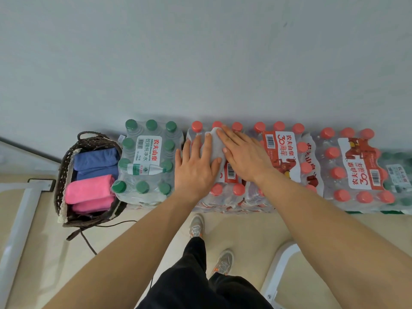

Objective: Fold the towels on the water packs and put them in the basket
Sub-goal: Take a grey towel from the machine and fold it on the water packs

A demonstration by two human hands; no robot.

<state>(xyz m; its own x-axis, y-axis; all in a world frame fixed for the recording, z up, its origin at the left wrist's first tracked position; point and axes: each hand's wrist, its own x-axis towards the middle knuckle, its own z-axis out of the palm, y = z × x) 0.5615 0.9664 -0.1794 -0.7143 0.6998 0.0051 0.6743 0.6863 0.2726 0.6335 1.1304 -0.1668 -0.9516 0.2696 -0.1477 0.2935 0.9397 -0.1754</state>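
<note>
Here, a small grey towel (214, 150) lies folded on top of the red-capped water pack (225, 197), toward its far edge. The left hand (196, 168) and right hand (244, 157) both press flat on it, fingers straight, neither grip closed round anything. Left of that pack, beyond a green-capped pack (145, 175), stands the basket (64, 166), holding folded blue towels (95, 158) and pink towels (89, 189).
</note>
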